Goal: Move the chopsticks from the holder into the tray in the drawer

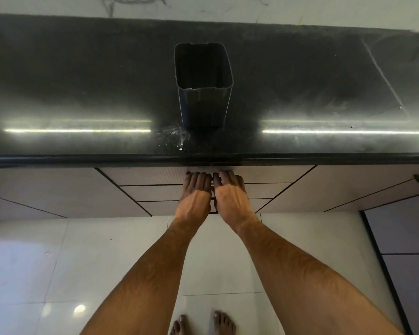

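Dark holder (203, 85) upright on black desk (82, 81), no readable writing, left hand (195, 193) and right hand (230, 194) flat, fingers together, against closed drawer front (153, 192)

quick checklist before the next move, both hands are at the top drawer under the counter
1. Holder emptied of chopsticks: ok, none visible inside.
2. Holder upright on countertop: ok.
3. Top drawer shut flush: ok, seems closed.
4. Left hand and right hand free of items: ok, flat on the drawer front.
5. Chopsticks in the tray: cannot tell, drawer hides it.
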`<state>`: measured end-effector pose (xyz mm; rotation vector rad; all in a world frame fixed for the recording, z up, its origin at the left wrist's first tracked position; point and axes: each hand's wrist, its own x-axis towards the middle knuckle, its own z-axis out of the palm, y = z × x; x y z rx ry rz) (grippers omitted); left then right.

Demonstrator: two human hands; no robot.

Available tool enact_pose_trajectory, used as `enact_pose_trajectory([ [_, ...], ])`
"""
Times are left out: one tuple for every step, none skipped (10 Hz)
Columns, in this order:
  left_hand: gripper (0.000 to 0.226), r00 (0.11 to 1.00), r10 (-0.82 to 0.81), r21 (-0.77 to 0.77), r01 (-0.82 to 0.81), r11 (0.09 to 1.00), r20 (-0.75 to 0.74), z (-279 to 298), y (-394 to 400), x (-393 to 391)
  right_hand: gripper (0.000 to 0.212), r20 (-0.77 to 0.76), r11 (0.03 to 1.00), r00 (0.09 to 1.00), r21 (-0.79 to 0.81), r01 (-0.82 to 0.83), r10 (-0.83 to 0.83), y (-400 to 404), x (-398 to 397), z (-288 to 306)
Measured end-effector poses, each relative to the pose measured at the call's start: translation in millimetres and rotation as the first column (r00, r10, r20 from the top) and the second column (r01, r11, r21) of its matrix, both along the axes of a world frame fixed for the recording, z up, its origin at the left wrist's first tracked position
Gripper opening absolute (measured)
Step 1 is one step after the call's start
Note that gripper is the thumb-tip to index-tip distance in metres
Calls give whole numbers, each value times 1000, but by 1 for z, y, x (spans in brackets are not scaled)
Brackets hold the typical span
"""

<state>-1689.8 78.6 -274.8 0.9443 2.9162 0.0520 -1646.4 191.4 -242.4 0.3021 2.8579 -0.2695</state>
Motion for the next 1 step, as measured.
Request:
enact_pose_trajectory([
  [95, 998, -45, 47, 48, 998, -49, 9, -9, 14, 74, -92, 997, 995, 71, -39, 45, -6, 13, 8],
])
